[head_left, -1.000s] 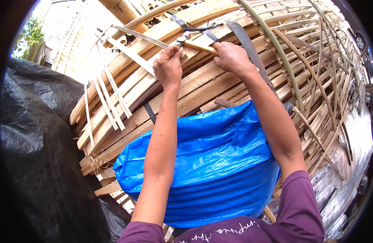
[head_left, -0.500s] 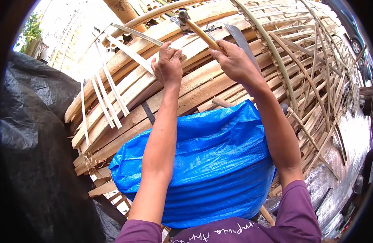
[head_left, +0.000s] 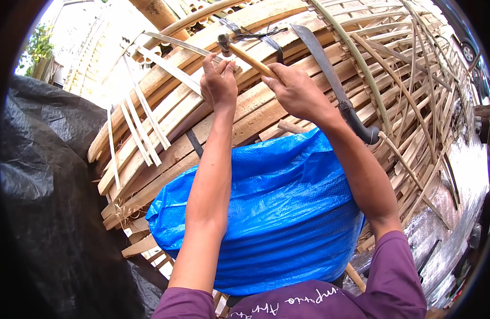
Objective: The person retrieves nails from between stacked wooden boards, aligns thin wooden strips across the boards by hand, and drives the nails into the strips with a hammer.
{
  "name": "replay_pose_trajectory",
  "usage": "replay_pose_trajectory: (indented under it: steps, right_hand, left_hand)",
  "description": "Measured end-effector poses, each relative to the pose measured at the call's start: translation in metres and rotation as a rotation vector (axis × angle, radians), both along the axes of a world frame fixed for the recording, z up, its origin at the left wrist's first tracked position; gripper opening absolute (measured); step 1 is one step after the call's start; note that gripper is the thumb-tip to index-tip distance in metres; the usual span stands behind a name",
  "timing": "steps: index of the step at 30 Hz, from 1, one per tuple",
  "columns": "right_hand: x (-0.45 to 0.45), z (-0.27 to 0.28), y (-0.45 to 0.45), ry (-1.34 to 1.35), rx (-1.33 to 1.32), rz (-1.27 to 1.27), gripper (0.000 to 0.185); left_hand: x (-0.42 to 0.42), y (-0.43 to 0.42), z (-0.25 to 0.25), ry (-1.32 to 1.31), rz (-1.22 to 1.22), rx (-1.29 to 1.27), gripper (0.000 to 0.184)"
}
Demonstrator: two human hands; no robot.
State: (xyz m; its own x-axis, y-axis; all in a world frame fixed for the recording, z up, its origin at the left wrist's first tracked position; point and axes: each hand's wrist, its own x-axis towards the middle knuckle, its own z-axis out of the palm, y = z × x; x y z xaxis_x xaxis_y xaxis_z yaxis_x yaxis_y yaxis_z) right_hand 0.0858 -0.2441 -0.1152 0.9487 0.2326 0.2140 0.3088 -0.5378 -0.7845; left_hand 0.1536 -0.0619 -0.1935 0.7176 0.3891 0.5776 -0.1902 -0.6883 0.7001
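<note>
A stack of wooden boards (head_left: 253, 101) spans the scene, a black plastic sheet (head_left: 53, 175) hanging on its left. Blue tarp (head_left: 282, 212) covers the near part, below both hands. A machete (head_left: 332, 80) lies across the boards by the right forearm. One thin wooden strip (head_left: 176, 43) slants to the left hand (head_left: 219, 87), its grip bent; what it pinches I cannot tell. The right hand's (head_left: 297, 91) grip wraps the handle of a hammer (head_left: 250, 60), its head near the left fingertips.

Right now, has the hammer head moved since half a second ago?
Yes: against the black binding on the boards, the hammer head has moved down and left, toward the left hand.
</note>
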Motion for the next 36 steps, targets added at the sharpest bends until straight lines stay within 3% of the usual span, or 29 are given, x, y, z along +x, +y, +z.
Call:
replay_pose_trajectory:
  steps: [2,10,12,18,24,27,31,33,36]
  right_hand:
    - [-0.001,-0.002,0.001,0.071,-0.084,0.019,0.028]
    - [-0.005,0.004,0.003,-0.029,0.003,0.000,0.027]
    - [-0.004,0.006,0.001,0.083,-0.139,0.013,0.027]
    - [-0.007,0.008,0.006,-0.071,0.032,-0.006,0.026]
    - [-0.004,0.001,0.003,0.032,-0.152,0.001,0.027]
    - [-0.007,0.003,0.006,-0.052,-0.026,0.001,0.027]
    - [-0.006,0.001,0.008,-0.059,-0.009,-0.002,0.026]
    - [-0.002,-0.007,0.007,0.009,-0.131,-0.005,0.027]
    - [-0.005,-0.001,0.006,-0.023,-0.064,-0.013,0.027]
  left_hand:
    - [-0.002,-0.001,0.003,0.016,0.006,0.002,0.044]
    - [-0.005,-0.002,0.006,0.025,0.013,0.022,0.042]
    - [-0.005,-0.002,0.007,0.052,-0.006,-0.038,0.041]
    - [-0.006,-0.003,0.009,0.045,-0.008,-0.015,0.040]
    - [-0.004,0.000,0.006,0.050,-0.013,-0.022,0.040]
    - [-0.006,-0.001,0.007,0.025,-0.007,0.015,0.041]
    - [-0.004,-0.001,0.005,0.011,-0.001,0.028,0.041]
    - [-0.002,0.000,0.003,0.037,-0.016,-0.035,0.041]
    - [0.000,0.001,0.001,0.035,-0.029,-0.044,0.041]
